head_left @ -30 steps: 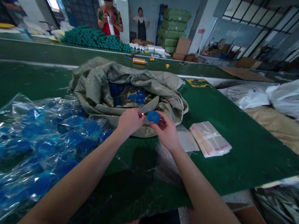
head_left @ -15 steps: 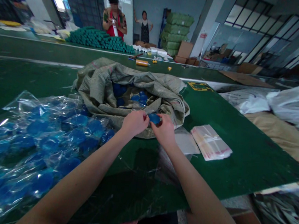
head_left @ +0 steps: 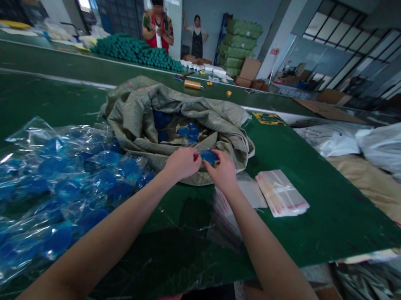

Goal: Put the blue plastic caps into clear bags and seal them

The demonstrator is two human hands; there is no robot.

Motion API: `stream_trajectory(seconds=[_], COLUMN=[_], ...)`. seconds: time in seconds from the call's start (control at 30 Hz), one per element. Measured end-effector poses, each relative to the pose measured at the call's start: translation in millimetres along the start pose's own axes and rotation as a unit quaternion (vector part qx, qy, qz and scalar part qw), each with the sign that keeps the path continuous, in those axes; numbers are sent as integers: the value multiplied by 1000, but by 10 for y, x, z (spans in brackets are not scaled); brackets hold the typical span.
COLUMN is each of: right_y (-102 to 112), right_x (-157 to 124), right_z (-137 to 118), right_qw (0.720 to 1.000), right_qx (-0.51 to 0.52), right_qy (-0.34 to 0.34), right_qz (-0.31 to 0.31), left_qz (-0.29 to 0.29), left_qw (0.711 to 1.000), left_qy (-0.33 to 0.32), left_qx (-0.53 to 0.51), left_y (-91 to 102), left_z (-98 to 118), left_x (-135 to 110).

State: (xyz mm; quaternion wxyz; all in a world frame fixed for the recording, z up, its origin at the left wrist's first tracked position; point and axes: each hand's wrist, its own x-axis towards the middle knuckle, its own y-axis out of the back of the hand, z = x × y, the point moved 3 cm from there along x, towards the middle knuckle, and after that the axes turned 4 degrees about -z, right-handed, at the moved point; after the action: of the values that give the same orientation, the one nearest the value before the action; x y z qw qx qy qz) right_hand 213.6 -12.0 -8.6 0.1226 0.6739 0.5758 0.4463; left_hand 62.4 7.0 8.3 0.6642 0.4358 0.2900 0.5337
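Observation:
In front of the sack's near rim, a round blue disc [head_left: 208, 157] is held between my two hands. My right hand [head_left: 224, 172] grips the disc's right edge between thumb and fingers. My left hand [head_left: 183, 163] is closed in a pinch at the disc's left side; whether it grips the disc or thin clear film there is hard to make out. Behind them lies an open grey-green woven sack [head_left: 132, 114] with more blue pieces [head_left: 192, 131] inside. To the left, clear plastic bags [head_left: 53, 168] holding blue discs are piled on the green table [head_left: 183, 243].
A stack of flat clear bags [head_left: 282, 193] lies right of my hands, with loose bags [head_left: 227, 215] by my right forearm. Across the table are an orange-yellow tube [head_left: 193, 85], a heap of green rolls [head_left: 135, 51] and a co-worker [head_left: 158, 28]. White sacks [head_left: 395, 139] flank the right edge.
The view has shifted slightly. My hands stay at the same place by the sack, and the right fingers have moved a little on the blue disc.

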Motion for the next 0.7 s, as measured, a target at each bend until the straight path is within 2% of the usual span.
stream_trajectory(seconds=[0.17,0.4,0.57,0.7], right_y=[117,209,247,302], right_x=[136,442,591,640], right_z=[-197,-456,-517,-561], right_qw=[994,972,969,975], right_qx=[-73,-153,-146,-113], right_qy=[67,119,109,95], right_qz=[-36,-130,-169,-164], left_qz=[5,8,18,29], left_qw=[997,975,969,970], left_qy=[8,86,109,112], left_qx=[-77,-204,-219,-215], left_y=[69,157,208,245], left_z=[-57,-172,-238,-291], left_x=[39,101,101,110])
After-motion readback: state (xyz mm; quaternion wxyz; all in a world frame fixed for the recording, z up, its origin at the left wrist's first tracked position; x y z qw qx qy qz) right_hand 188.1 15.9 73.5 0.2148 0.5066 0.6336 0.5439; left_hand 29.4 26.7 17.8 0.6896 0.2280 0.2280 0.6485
